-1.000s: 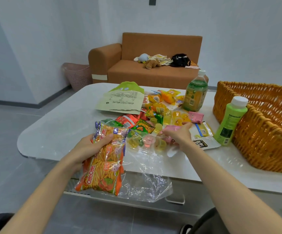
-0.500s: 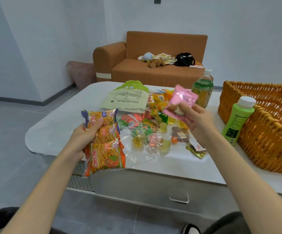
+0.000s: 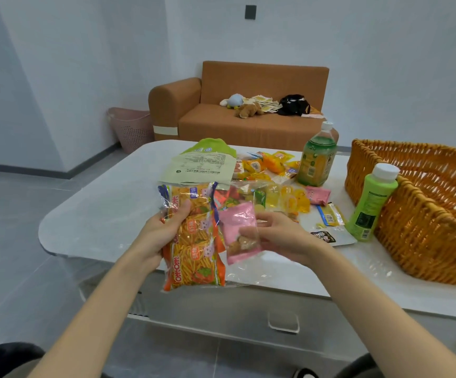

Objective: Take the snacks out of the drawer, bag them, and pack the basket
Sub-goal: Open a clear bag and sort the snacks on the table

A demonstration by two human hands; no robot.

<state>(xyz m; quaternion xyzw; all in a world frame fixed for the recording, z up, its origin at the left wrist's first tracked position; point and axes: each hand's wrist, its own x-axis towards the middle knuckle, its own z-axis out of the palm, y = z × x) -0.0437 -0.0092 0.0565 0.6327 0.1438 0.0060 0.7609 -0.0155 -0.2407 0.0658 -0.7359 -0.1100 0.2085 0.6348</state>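
Right hand (image 3: 284,236) pinches the pink snack packet (image 3: 237,227), long axis near upright, just right of the orange stick-snack packs (image 3: 194,257) my left hand (image 3: 161,233) grips in the clear bag (image 3: 246,275); I judge a short leftward move bags it.

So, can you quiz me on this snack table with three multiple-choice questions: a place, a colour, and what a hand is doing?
1. The green bottle is: A standing on the table beside the basket; B inside the basket; C lying flat.
2. The packet in the right hand is: A blue; B pink; C black.
3. The left hand is: A open and empty; B pressing the table; C gripping the orange snack packs.
Answers: A, it stands upright by the wicker wall; B, its wrapper shows pink; C, the thumb curls over them.
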